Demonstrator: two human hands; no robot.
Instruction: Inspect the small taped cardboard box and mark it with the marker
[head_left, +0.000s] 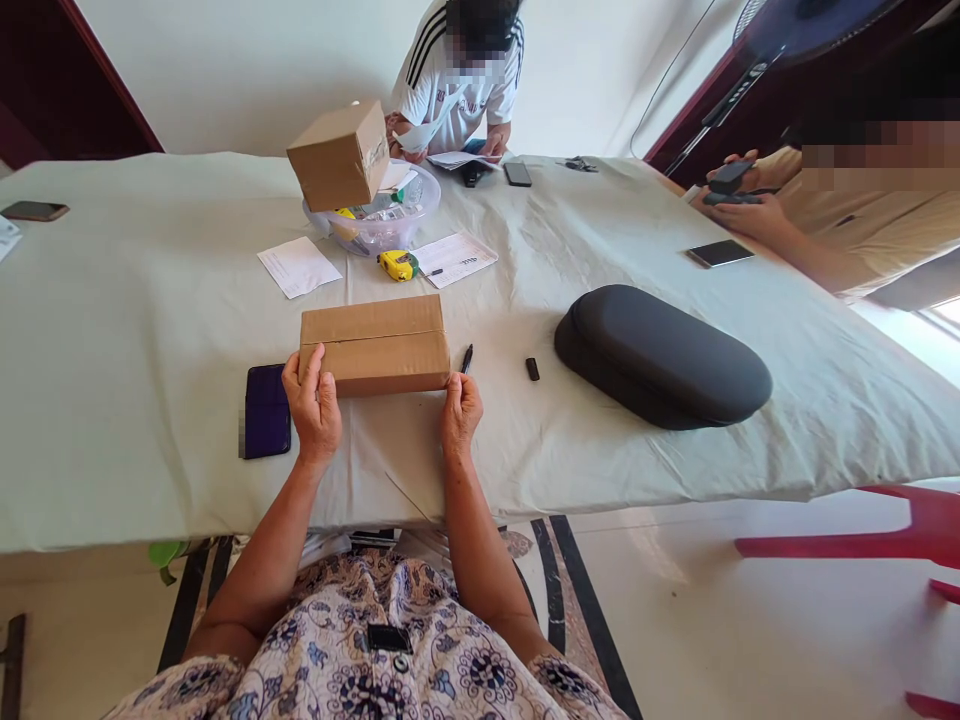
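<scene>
A flat brown cardboard box (373,345) sealed with tape lies on the cloth-covered table (150,330) in front of me. My left hand (313,402) grips its near left corner, thumb on top. My right hand (459,410) holds the near right corner, fingers curled against the side. A black pen (466,359) lies just right of the box, and its cap (532,368) a little further right. A dark purple phone (266,410) sits left of my left hand.
A black oval case (660,355) lies at right. Further back stand a clear plastic bowl (409,225) with a smaller cardboard box (341,155) on it, a yellow tape measure (397,264) and paper sheets (298,266). Two other people sit at the far and right sides, with phones nearby.
</scene>
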